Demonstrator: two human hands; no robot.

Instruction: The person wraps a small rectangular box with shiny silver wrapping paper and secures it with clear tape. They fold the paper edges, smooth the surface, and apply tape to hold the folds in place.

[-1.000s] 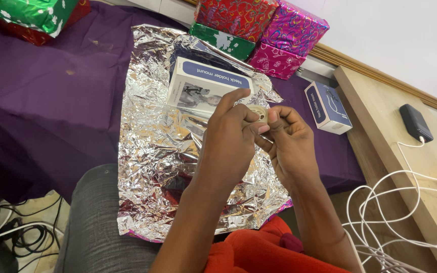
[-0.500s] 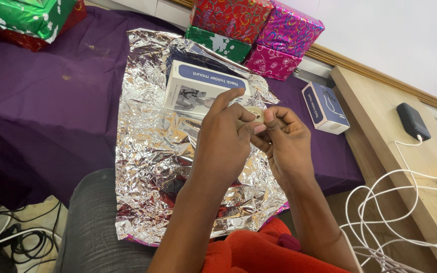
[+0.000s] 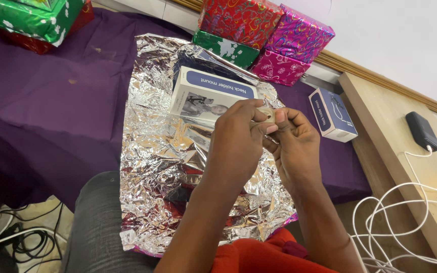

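Head view looks down on a white box with a blue band [image 3: 209,94] lying on a crinkled silver foil sheet [image 3: 163,151]. Far behind it sit wrapped parcels: red [image 3: 238,17], green [image 3: 226,49] and two pink [image 3: 299,35]; another green one [image 3: 21,15] sits far left. A smaller blue-and-white box [image 3: 331,115] lies right, on the purple cloth [image 3: 41,111]. Right of that, a wooden shelf [image 3: 405,167] carries a black charger [image 3: 423,130] and white cables [image 3: 405,222]. Left hand [image 3: 236,141] and right hand [image 3: 297,146] meet above the foil, fingertips pinched narrowly on a small pale tape roll [image 3: 265,111], mostly hidden.
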